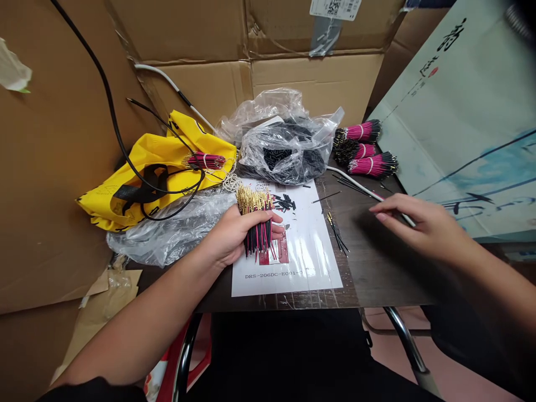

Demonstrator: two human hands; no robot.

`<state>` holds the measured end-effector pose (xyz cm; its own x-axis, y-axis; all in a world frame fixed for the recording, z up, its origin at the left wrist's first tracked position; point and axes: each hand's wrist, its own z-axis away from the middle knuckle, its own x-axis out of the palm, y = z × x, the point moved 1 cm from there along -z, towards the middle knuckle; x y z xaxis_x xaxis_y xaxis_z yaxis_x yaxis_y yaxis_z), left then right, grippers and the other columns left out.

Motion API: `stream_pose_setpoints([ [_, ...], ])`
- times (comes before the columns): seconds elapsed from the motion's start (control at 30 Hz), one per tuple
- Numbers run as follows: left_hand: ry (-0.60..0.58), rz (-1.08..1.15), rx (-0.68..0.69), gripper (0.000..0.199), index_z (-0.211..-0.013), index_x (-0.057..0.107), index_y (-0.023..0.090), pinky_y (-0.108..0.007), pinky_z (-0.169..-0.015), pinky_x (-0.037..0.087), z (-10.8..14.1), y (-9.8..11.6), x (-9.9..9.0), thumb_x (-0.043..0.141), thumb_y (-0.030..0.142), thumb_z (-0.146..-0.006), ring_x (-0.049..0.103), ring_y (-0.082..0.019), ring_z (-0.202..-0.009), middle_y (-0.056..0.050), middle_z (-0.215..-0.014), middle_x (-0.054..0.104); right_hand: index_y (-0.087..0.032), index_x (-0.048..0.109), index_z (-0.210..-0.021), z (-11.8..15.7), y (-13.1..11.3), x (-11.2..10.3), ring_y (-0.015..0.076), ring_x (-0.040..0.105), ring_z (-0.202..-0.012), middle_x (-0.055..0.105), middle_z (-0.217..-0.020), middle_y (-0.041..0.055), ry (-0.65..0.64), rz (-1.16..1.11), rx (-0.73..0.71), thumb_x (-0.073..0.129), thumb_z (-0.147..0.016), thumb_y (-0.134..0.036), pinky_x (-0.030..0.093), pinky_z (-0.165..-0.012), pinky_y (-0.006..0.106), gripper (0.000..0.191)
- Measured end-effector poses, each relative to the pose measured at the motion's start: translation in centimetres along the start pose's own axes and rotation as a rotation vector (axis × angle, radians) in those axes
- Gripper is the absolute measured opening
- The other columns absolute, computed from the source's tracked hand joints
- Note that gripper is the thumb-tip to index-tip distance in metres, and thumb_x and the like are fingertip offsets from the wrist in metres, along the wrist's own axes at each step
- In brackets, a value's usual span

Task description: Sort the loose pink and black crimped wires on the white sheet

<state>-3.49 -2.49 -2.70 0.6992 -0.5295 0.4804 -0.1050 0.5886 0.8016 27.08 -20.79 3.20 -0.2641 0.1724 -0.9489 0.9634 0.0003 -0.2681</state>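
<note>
My left hand (234,231) is wrapped round a thick bundle of short black and magenta wires (257,223), their gold terminals pointing up. The bundle is held above a printed white sheet (288,282). To the right, my right hand (412,220) is over the dark table with thumb and forefinger together; what is between them, if anything, I cannot make out. A white cable (352,180) passes under that hand. Between the hands lie a few loose wires with gold ends (337,234). Small black sleeves (285,202) are scattered on the sheet, just beyond the bundle.
Clear plastic bags of black pieces (288,151) stand at the back. Tied wire bundles (372,164) are stacked at the back right, beside a pale painted panel (469,123). A yellow bag (146,148) with another wire bundle (207,161) on it sits left. Cardboard (192,33) walls the table.
</note>
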Motion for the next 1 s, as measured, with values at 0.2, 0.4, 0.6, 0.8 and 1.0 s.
stream_pose_setpoints([
  [0.2, -0.012, -0.013, 0.003, 0.012, -0.083, 0.071, 0.008, -0.026, -0.06, 0.063, 0.0, -0.1, 0.1, 0.073, 0.019, -0.08, 0.073, -0.019, -0.065, -0.012, -0.075, 0.074, -0.03, 0.064, -0.108, 4.9, 2.0, 0.2, 0.0214, 0.061, -0.082, 0.066, -0.106, 0.0113, -0.221, -0.008, 0.18, 0.058, -0.096, -0.04, 0.05, -0.072, 0.038, 0.017],
  [0.4, -0.052, -0.044, -0.019, 0.017, -0.089, 0.071, 0.007, -0.029, -0.063, 0.063, -0.1, -0.5, 0.1, 0.075, 0.02, -0.079, 0.074, -0.022, -0.073, -0.014, -0.083, 0.075, -0.026, 0.062, -0.114, 4.5, 0.1, 2.6, 0.0218, 0.063, -0.088, 0.065, -0.103, 0.0077, 0.06, 0.111, 0.108, 0.054, -0.098, -0.035, 0.05, -0.073, 0.036, 0.02],
  [0.6, -0.121, -0.067, -0.088, 0.02, -0.081, 0.068, 0.007, -0.032, -0.06, 0.062, 0.8, -1.4, 1.8, 0.074, 0.026, -0.08, 0.07, -0.019, -0.061, -0.011, -0.069, 0.07, -0.02, 0.061, -0.122, 0.3, -5.1, 3.9, 0.0229, 0.063, -0.096, 0.067, -0.108, 0.0099, 0.168, 0.184, -0.292, 0.061, -0.094, -0.021, 0.053, -0.084, 0.038, 0.028],
  [0.8, -0.242, -0.063, -0.099, 0.022, -0.079, 0.064, 0.01, -0.029, -0.057, 0.059, 1.4, -3.9, 5.2, 0.078, 0.027, -0.077, 0.067, -0.016, -0.056, -0.005, -0.066, 0.065, -0.029, 0.045, -0.148, -4.0, -9.4, 4.7, 0.0317, 0.045, -0.137, 0.045, -0.155, 0.0067, 0.174, 0.465, -0.769, 0.057, -0.096, -0.017, 0.042, -0.109, 0.054, 0.055],
  [1.0, -0.285, -0.149, -0.138, 0.014, -0.074, 0.066, 0.011, -0.029, -0.06, 0.059, 0.9, -5.2, 6.3, 0.073, 0.022, -0.077, 0.065, -0.015, -0.055, -0.004, -0.061, 0.064, -0.021, 0.054, -0.139, -6.4, -10.0, 5.8, 0.025, 0.053, -0.129, 0.065, -0.132, 0.004, 0.141, 0.48, -0.999, 0.051, -0.1, -0.019, 0.037, -0.114, 0.051, 0.039],
])
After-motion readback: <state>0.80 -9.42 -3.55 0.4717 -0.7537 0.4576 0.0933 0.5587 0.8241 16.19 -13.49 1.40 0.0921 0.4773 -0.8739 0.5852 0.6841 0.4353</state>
